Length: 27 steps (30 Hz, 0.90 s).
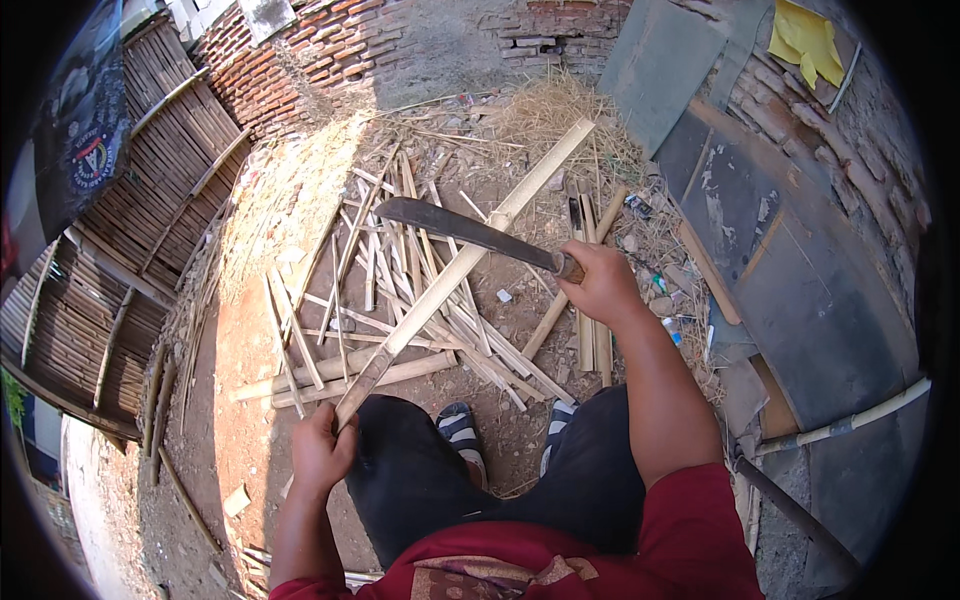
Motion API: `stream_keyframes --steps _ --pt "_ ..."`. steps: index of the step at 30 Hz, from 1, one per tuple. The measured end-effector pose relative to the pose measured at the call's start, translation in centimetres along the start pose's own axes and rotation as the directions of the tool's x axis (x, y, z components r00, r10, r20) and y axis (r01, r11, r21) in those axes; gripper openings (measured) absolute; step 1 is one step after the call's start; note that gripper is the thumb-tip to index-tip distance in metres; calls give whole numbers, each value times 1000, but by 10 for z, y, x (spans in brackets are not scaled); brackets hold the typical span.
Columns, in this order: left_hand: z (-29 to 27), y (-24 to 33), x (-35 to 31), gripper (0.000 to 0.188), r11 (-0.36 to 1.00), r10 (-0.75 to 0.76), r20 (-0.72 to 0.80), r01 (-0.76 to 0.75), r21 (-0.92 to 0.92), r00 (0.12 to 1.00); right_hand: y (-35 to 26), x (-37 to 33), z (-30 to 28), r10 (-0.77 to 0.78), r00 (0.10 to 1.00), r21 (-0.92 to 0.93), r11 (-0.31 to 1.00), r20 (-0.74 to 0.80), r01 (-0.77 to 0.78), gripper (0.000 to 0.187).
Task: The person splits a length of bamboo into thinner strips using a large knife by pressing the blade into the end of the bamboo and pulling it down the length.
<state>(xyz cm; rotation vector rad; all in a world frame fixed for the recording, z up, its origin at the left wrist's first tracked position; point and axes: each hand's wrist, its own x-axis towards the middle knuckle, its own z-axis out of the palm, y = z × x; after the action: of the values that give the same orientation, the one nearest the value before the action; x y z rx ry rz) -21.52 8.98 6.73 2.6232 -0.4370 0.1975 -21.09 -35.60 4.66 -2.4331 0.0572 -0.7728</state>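
Right hand angles the machete across the bamboo strip

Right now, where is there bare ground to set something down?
Bare dirt lies between the sandals, and a mostly bare sunlit patch left of the left hand, nearer than the bamboo poles. Crowded ahead: cut strips pile up beneath the machete in the right hand.

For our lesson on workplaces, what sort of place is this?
Probably an outdoor yard, judging by the brick wall, the partly sunlit dirt ground and the loose pile of split sticks.
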Motion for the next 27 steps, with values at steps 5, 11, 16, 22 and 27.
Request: stream_keyframes --steps 5,11,16,22,27 --pt "5 -13 -22 30 990 -87 16 88 -109 996 -46 -7 14 -338 924 -62 933 178 354 34" --pt "-4 -31 -42 30 995 -87 -5 87 -41 996 9 6 -11 268 961 26 963 -73 -267 29" --pt "-6 -21 -44 30 988 -149 7 149 -24 989 -12 -6 -2 -104 994 -4 995 -11 104 29" --pt "1 -35 -44 30 999 -15 -114 21 46 993 -37 -5 -1 -230 949 -75 965 217 251 35" --pt "-1 -40 -46 28 996 -81 -84 84 27 993 14 4 -11 171 985 4 985 -19 -171 38"
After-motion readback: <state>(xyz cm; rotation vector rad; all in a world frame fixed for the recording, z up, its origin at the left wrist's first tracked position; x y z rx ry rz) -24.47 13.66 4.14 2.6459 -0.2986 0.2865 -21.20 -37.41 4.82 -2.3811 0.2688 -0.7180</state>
